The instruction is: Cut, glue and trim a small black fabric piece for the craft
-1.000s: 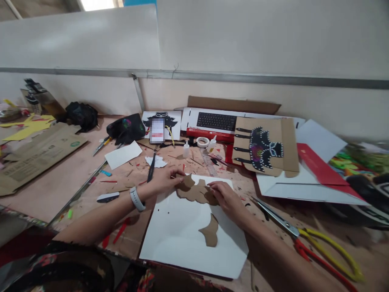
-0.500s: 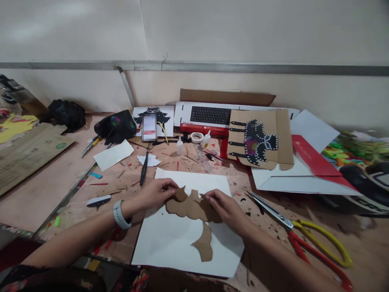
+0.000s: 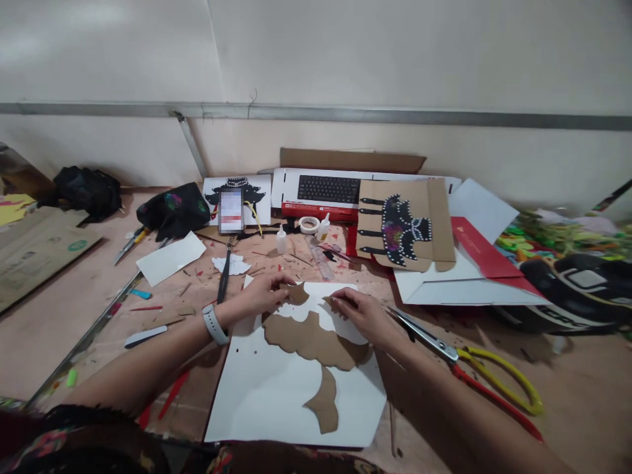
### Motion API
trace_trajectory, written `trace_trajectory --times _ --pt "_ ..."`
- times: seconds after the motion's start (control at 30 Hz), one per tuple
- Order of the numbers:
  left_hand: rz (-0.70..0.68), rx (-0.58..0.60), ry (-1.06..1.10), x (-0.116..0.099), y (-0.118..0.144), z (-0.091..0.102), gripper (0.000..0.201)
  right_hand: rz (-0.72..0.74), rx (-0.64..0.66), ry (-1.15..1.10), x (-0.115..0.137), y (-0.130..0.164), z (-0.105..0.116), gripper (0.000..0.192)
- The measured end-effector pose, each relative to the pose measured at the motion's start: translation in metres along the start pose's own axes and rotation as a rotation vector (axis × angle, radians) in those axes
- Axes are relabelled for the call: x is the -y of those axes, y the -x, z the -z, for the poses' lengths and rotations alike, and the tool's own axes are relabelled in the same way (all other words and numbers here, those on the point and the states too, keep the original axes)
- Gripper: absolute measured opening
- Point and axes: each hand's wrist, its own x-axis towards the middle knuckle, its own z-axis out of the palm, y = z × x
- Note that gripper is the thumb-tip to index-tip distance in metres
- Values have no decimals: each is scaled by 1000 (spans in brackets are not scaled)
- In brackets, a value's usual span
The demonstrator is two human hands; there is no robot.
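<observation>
Left hand (image 3: 264,294) pinches upper left tip of cardboard cutout (image 3: 311,339); right hand (image 3: 358,313) pinches upper right edge. Cutout lies on white sheet (image 3: 261,395), frame centre.

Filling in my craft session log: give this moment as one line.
left hand: pinching brown cardboard cutout | right hand: pinching same cutout | cutout on white paper sheet | yellow-handled scissors right

A single head-worn view looks forward and down from the near edge of the surface (image 3: 74,296), close above the work, facing its far edge and the wall (image 3: 395,59) behind.
</observation>
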Motion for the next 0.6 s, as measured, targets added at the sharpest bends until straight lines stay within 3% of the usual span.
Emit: trace_trajectory --times 0.27,0.37,0.43,0.5,0.6 --pt "-99 -125 -256 -13 4 6 16 15 7 69 -12 -2 5 28" --pt "-236 -206 -455 -15 16 4 23 19 10 89 -12 -3 5 27" --pt "-392 -128 -605 -14 27 0 29 31 3 98 -11 -3 5 27" --pt "-505 48 -699 -11 39 -7 37 49 -13 108 -9 -3 5 26" --pt "-534 201 -818 -8 57 -17 52 66 -26 126 -7 -1 5 26"
